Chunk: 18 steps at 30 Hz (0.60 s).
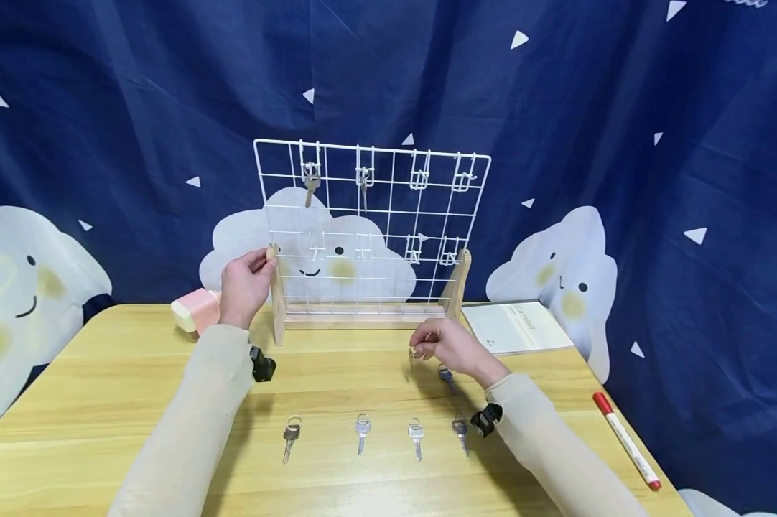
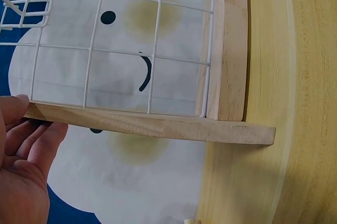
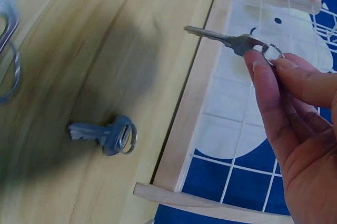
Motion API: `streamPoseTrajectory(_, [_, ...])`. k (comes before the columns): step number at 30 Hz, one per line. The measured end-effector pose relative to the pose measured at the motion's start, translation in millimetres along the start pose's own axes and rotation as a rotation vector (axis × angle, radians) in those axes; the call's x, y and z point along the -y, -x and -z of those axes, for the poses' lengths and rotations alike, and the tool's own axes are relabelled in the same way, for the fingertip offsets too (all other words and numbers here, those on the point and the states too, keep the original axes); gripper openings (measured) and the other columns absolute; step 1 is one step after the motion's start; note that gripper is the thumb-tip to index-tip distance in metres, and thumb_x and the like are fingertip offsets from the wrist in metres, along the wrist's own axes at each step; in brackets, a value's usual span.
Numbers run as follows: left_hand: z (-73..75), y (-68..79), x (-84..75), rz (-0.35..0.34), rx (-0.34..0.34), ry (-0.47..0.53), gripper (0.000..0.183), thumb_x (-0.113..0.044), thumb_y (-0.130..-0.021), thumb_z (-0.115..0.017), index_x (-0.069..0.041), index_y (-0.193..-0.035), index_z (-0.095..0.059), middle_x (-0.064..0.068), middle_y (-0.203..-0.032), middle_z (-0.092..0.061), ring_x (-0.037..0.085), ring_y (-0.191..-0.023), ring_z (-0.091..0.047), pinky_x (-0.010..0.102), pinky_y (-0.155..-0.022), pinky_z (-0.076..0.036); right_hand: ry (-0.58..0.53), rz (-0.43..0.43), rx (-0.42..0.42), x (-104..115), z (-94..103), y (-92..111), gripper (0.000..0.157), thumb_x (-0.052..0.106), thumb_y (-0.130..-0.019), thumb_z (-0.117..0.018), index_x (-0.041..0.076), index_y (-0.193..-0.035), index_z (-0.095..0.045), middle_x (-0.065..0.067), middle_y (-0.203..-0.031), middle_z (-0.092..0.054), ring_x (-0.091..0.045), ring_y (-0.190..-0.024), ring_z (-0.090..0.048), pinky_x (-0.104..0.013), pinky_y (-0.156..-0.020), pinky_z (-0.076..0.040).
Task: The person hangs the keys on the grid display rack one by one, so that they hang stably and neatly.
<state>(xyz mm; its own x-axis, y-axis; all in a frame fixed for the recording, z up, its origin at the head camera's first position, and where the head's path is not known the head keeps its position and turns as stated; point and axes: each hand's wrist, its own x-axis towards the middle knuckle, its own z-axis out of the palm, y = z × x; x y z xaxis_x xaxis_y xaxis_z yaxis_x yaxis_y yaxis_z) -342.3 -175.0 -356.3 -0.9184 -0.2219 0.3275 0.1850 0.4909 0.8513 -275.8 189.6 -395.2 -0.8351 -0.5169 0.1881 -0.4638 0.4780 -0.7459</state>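
Observation:
My left hand (image 1: 245, 289) grips the top of the left wooden upright (image 2: 147, 124) of a white wire grid rack (image 1: 375, 267), thumb on one side and fingers on the other. Between thumb and fingers, my right hand (image 1: 452, 346) pinches the ring of a key (image 3: 231, 41); it is held above the table in front of the rack. Below that hand another key (image 3: 108, 133) with a ring lies on the wood. Two keys hang from upper hooks of the grid, one at the left (image 1: 312, 188) and a second key (image 1: 364, 190) beside it.
Several ringed keys lie in a row nearer me, among them a dark-headed key (image 1: 291, 438) and a silver key (image 1: 416, 438). Other white hooks (image 1: 419, 178) hang on the grid. A pink object (image 1: 197, 310), a booklet (image 1: 518, 327) and a red-capped marker (image 1: 626, 441) lie around.

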Motion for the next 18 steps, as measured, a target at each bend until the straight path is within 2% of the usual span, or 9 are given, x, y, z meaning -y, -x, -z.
streamPoseTrajectory(7, [-1.3,-0.3,0.6,-0.009,-0.004,-0.002,0.035,-0.016,-0.101,-0.057,0.001,-0.132,-0.061,0.018,-0.125,-0.064,0.027,-0.114,-0.061,0.038,-0.096,-0.05,-0.012,-0.015,0.011,14,6.9,1,0.014,-0.015,-0.086,-0.06,-0.005,-0.09,-0.069,-0.011,-0.085,-0.067,-0.037,-0.077,-0.068,-0.034,-0.066,-0.059])
streamPoseTrajectory(12, [-1.2,-1.2,1.8,-0.006,-0.013,-0.002,0.035,-0.017,-0.101,-0.057,0.0,-0.131,-0.061,0.017,-0.123,-0.065,0.026,-0.113,-0.062,0.038,-0.095,-0.051,0.003,-0.026,0.025,25,18.7,-2,0.013,-0.013,-0.089,-0.058,-0.006,-0.092,-0.069,-0.013,-0.085,-0.068,-0.033,-0.078,-0.069,-0.034,-0.064,-0.059])
streamPoseTrajectory(18, [-1.5,-1.3,1.6,-0.011,-0.026,0.016,0.032,-0.013,-0.1,-0.058,0.002,-0.128,-0.063,0.019,-0.12,-0.066,0.026,-0.11,-0.063,0.038,-0.093,-0.051,-0.03,-0.011,0.001,36,25.7,-7,0.013,-0.016,-0.088,-0.059,-0.008,-0.09,-0.068,-0.015,-0.083,-0.069,-0.031,-0.077,-0.07,-0.034,-0.066,-0.06])
